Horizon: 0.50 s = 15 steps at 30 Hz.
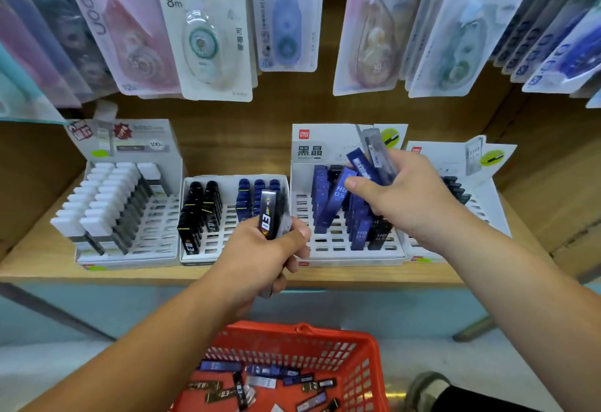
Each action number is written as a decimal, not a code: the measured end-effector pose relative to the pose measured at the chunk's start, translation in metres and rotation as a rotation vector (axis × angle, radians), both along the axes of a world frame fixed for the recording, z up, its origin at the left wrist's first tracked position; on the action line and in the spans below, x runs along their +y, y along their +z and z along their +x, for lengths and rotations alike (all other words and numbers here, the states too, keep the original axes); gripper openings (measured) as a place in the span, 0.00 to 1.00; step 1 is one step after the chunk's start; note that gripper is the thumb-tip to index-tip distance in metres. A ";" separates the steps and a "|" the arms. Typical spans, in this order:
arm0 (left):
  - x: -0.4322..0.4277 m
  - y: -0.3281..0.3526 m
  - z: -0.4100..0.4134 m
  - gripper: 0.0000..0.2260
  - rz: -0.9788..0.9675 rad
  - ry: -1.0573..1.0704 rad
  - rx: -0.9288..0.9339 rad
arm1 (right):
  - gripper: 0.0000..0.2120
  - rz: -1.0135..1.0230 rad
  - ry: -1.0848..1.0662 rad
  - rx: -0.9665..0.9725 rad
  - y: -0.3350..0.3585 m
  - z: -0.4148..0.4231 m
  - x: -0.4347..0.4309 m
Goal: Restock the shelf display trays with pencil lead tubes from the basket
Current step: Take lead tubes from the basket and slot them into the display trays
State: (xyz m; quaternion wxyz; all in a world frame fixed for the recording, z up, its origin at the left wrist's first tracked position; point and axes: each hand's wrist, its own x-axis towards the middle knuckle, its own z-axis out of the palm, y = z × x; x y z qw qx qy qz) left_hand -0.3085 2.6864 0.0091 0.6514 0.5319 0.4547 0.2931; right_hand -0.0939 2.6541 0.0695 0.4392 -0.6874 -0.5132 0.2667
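Observation:
My left hand grips a few pencil lead tubes, a black one marked 0.3 sticking up, in front of the second display tray. My right hand holds a fan of blue and grey tubes above the third tray, which has blue and black HB 0.5 tubes standing in its slots; one blue tube leans there. A red basket below holds several loose tubes.
A tray of white-capped tubes stands at the left and a fourth tray at the right on the wooden shelf. Correction tape packs hang above. A shoe shows beside the basket.

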 end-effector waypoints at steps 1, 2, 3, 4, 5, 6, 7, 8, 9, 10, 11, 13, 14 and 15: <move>0.000 0.000 0.001 0.05 -0.010 -0.001 -0.004 | 0.04 0.013 0.006 -0.056 -0.002 0.000 0.001; 0.000 0.000 0.001 0.05 -0.018 -0.013 -0.001 | 0.04 0.010 0.017 -0.096 -0.005 -0.001 0.002; -0.001 0.001 0.002 0.04 -0.028 -0.024 0.009 | 0.04 -0.001 0.029 -0.122 -0.010 -0.003 0.004; -0.002 0.001 0.002 0.04 -0.036 -0.034 0.021 | 0.04 -0.018 0.044 -0.155 -0.014 -0.005 0.006; -0.003 0.001 0.002 0.03 -0.044 -0.036 0.036 | 0.06 -0.034 0.056 -0.197 -0.018 -0.008 0.008; -0.004 0.000 0.001 0.04 -0.049 -0.035 0.045 | 0.09 -0.054 0.069 -0.243 -0.021 -0.009 0.010; -0.004 -0.001 0.000 0.04 -0.050 -0.036 0.051 | 0.13 -0.076 0.077 -0.280 -0.022 -0.010 0.012; -0.003 -0.002 -0.002 0.04 -0.052 -0.035 0.052 | 0.15 -0.095 0.086 -0.314 -0.022 -0.010 0.013; -0.003 -0.003 -0.004 0.05 -0.052 -0.032 0.053 | 0.16 -0.107 0.098 -0.343 -0.022 -0.010 0.014; -0.003 -0.003 -0.007 0.05 -0.052 -0.028 0.052 | 0.16 -0.115 0.111 -0.367 -0.022 -0.011 0.014; -0.002 -0.003 -0.009 0.05 -0.051 -0.022 0.055 | 0.16 -0.122 0.119 -0.392 -0.022 -0.011 0.014; -0.001 -0.003 -0.011 0.05 -0.048 -0.015 0.062 | 0.12 -0.130 0.118 -0.444 -0.023 -0.009 0.014; -0.001 -0.003 -0.011 0.05 -0.047 -0.014 0.063 | 0.10 -0.131 0.109 -0.451 -0.023 -0.008 0.014; -0.001 -0.003 -0.012 0.04 -0.045 -0.013 0.063 | 0.08 -0.131 0.097 -0.448 -0.023 -0.007 0.014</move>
